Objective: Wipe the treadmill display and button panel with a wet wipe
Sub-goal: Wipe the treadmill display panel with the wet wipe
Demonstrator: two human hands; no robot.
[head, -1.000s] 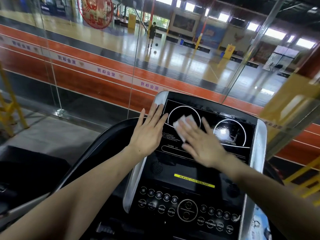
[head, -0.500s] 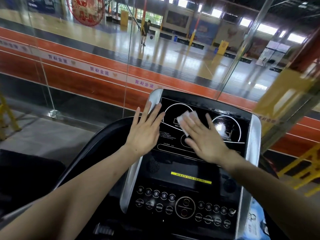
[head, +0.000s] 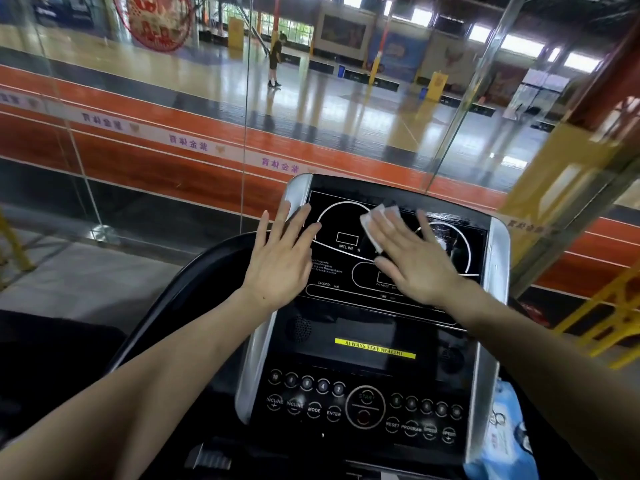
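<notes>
The treadmill console fills the lower middle of the head view. Its black display (head: 341,223) has white dial outlines, and the button panel (head: 363,407) lies below it. My right hand (head: 414,258) lies flat on the display with straight fingers, pressing a white wet wipe (head: 381,220) against the glass between the two dials. The wipe shows only past my fingertips. My left hand (head: 282,259) rests flat with spread fingers on the display's left edge and the silver side trim (head: 298,190).
A blue wet wipe pack (head: 502,441) sits at the console's lower right. A glass wall (head: 242,116) stands just beyond the treadmill, with a sports court and a distant person (head: 275,60) behind it. Yellow railings (head: 609,317) stand at right.
My right hand has slid the wipe up and to the right across the display, from the left dial toward the gap between the dials. My left hand stays on the left edge.
</notes>
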